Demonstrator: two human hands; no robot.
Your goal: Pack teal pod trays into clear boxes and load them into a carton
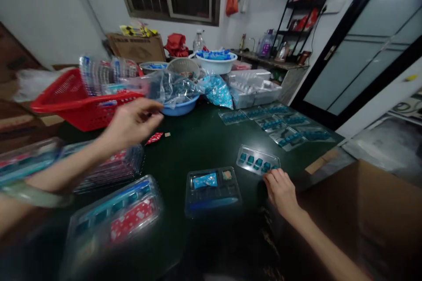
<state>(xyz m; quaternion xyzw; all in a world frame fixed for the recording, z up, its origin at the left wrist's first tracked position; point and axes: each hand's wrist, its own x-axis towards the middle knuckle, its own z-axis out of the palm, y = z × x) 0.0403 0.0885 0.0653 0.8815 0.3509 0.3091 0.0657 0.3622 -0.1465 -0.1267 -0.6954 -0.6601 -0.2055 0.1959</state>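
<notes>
My left hand point(132, 123) is raised over the dark green table point(194, 140), blurred by motion, fingers curled near a blue bowl point(180, 107) stuffed with clear plastic. Nothing clearly shows in it. My right hand point(280, 189) rests on the table with its fingertips on the near edge of a clear blister tray point(257, 159) that holds several teal pieces. An open clear tray point(212, 189) with a blue packet inside lies just left of that hand. A small red packet point(154, 138) lies on the table under my left hand.
A red basket point(75, 105) full of packs stands at the left. Stacks of filled packs point(115, 215) lie near left. Several filled trays point(283, 125) line the right. White tubs point(217, 63) and a blue bag point(216, 90) sit behind. A cardboard box point(369, 210) is at the right.
</notes>
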